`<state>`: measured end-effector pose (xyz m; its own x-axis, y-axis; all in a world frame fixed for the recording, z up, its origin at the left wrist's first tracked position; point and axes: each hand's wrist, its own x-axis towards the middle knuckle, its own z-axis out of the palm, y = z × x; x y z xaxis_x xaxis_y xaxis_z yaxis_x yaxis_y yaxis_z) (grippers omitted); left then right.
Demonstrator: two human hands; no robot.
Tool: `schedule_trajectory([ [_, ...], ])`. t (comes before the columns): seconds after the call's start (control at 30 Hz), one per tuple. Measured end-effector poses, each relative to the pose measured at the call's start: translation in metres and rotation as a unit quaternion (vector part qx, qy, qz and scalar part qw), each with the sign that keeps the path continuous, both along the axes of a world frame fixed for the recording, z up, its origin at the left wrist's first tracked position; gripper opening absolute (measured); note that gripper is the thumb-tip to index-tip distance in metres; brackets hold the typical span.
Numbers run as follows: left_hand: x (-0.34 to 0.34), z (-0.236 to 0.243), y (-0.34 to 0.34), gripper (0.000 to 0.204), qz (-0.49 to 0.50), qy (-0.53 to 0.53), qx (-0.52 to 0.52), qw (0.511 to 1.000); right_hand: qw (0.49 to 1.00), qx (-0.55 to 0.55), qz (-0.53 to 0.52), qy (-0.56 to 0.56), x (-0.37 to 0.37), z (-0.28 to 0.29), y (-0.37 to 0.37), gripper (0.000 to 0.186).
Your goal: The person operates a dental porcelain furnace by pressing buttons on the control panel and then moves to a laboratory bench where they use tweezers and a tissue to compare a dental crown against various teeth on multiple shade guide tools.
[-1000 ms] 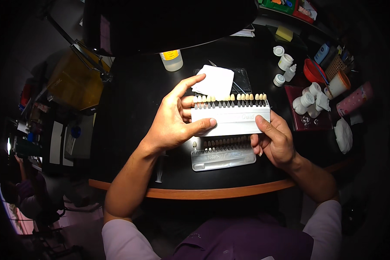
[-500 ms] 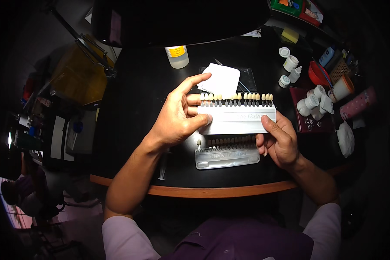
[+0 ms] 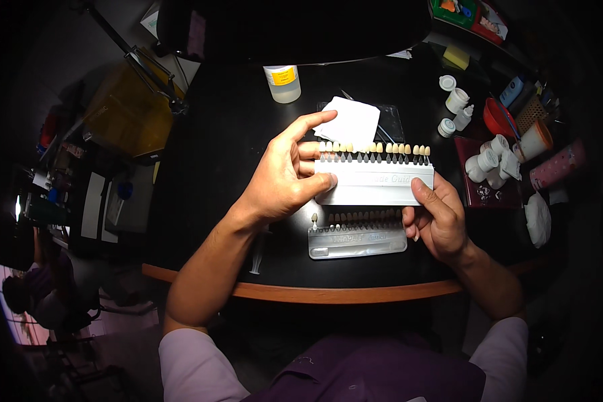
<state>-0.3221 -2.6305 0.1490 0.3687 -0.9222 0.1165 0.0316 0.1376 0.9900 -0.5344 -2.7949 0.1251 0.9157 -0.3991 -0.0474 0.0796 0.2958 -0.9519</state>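
Observation:
A white dental shade guide [image 3: 375, 189] with a row of tooth-shaped tabs along its upper edge is held up over the dark desk. My left hand [image 3: 285, 171] grips its left end, thumb on the front face, index finger stretched out above the tabs. At the right end, my right hand [image 3: 439, 218] holds it with the thumb on the front and curled fingers below. A second, greyish shade guide [image 3: 358, 246] lies on the desk just beneath, nearer to me; one of its tabs stands up at the left. White paper sheets [image 3: 355, 120] lie behind the held guide.
A bottle with a yellow label [image 3: 285, 84] stands at the back. Small white jars [image 3: 457, 100], a red bowl [image 3: 494, 115] and a dark red tray [image 3: 472, 194] with containers occupy the right side. A black lamp or shade [image 3: 295, 30] overhangs the far edge. Another person [image 3: 37, 288] is at far left.
The whole view has shifted slightly, so everything appears a little further right. My grip on the white shade guide looks the same.

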Motion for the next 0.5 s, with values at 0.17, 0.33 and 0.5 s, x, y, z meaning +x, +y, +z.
schedule_trajectory([
  [0.17,0.0009,-0.0014,-0.0006,0.079,0.002,-0.016,-0.004,1.000,1.000,0.004,0.013,0.004,-0.0017,-0.0003,-0.0030,0.029],
  [0.33,0.0022,-0.0015,-0.0001,0.068,-0.012,-0.018,-0.008,1.000,1.000,-0.002,-0.001,0.004,-0.0002,0.0014,0.0004,0.029],
  [0.5,0.0022,-0.0025,0.0022,0.057,-0.006,-0.002,-0.020,1.000,1.000,-0.013,0.013,0.004,-0.0002,-0.0013,-0.0013,0.030],
])
